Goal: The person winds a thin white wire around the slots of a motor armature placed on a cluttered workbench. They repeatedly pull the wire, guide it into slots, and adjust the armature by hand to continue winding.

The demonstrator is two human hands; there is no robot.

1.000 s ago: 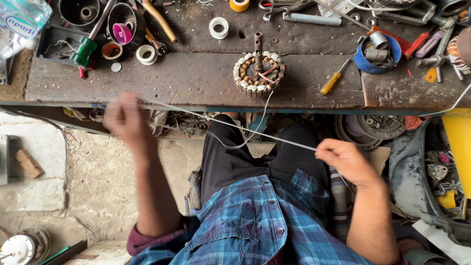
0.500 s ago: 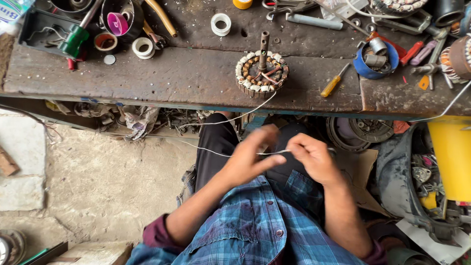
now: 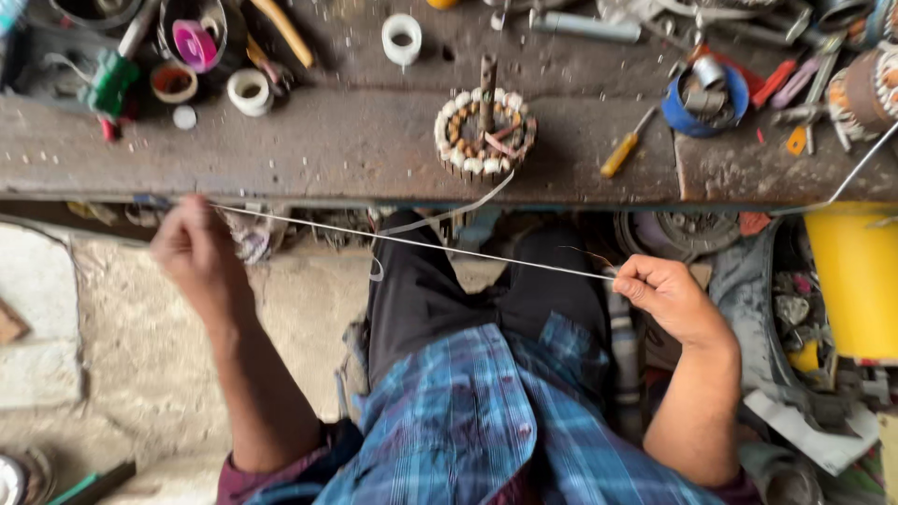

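Both hands have drawn apart: left hand [image 3: 192,251] and right hand [image 3: 666,295] now pinch the thin white string [image 3: 412,241] taut below the wound stator [image 3: 485,134] on the bench [image 3: 327,150].

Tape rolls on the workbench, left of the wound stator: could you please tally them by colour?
White tape rolls: 2
Pink tape roll: 1
Orange tape roll: 1
Total: 4

A thin cord [image 3: 412,241] runs across mid-frame between the left hand [image 3: 192,248] at left and the right hand [image 3: 664,295] at right. Above it, the workbench [image 3: 327,150] spans the frame's top, with the wound stator [image 3: 485,133] at centre, a screwdriver [image 3: 627,151] to its right, and tape rolls [image 3: 251,91] at upper left.
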